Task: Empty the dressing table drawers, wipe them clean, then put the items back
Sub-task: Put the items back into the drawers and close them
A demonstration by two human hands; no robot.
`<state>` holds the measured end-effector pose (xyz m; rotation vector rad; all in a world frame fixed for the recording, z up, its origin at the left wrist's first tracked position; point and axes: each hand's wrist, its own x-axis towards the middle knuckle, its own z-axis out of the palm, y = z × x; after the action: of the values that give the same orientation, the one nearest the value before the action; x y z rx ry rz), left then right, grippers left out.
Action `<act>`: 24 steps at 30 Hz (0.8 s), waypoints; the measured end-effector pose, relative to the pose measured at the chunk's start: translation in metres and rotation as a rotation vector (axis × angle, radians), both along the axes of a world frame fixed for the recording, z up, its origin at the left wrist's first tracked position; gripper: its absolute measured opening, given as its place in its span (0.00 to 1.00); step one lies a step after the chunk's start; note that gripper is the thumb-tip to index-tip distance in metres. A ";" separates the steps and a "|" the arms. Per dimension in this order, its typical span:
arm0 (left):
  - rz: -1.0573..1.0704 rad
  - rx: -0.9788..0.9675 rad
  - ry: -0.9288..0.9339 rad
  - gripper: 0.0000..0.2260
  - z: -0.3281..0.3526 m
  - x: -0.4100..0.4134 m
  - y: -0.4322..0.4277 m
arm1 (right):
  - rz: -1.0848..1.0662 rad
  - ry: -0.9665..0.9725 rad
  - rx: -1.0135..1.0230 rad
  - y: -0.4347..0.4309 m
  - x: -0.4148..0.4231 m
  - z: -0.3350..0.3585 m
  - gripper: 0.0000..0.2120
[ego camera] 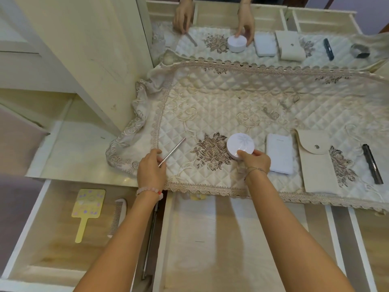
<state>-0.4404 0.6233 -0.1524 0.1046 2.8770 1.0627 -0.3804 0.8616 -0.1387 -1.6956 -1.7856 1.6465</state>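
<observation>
My left hand (pixel 150 169) pinches a thin metal stick (pixel 173 151) over the quilted cloth (pixel 221 106) on the dressing table. My right hand (pixel 253 159) grips a round white jar (pixel 240 144) standing on the cloth beside a brown flower embroidery. Two drawers stand pulled out below the table edge. The left drawer (pixel 52 239) holds a yellow hand mirror (pixel 86 207) and a white comb (pixel 119 213). The middle drawer (pixel 210 239) shows a bare pale bottom.
To the right on the cloth lie a white flat case (pixel 279 153), a beige snap pouch (pixel 315 161) and a dark tube (pixel 372 164). A mirror (pixel 252 28) at the back reflects the hands and items. A white cabinet panel (pixel 84 49) stands at the left.
</observation>
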 end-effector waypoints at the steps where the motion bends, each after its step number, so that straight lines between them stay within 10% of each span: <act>1: 0.007 0.019 -0.009 0.12 0.001 0.001 0.000 | 0.012 0.006 -0.015 0.002 0.000 -0.001 0.25; 24: 0.094 0.466 -0.169 0.07 0.052 0.103 0.002 | 0.095 0.296 -0.253 -0.026 0.144 0.032 0.16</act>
<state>-0.3372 0.6249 -0.1000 -0.0927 2.4569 1.6528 -0.2366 0.8355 -0.1068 -1.3784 -1.5945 2.1141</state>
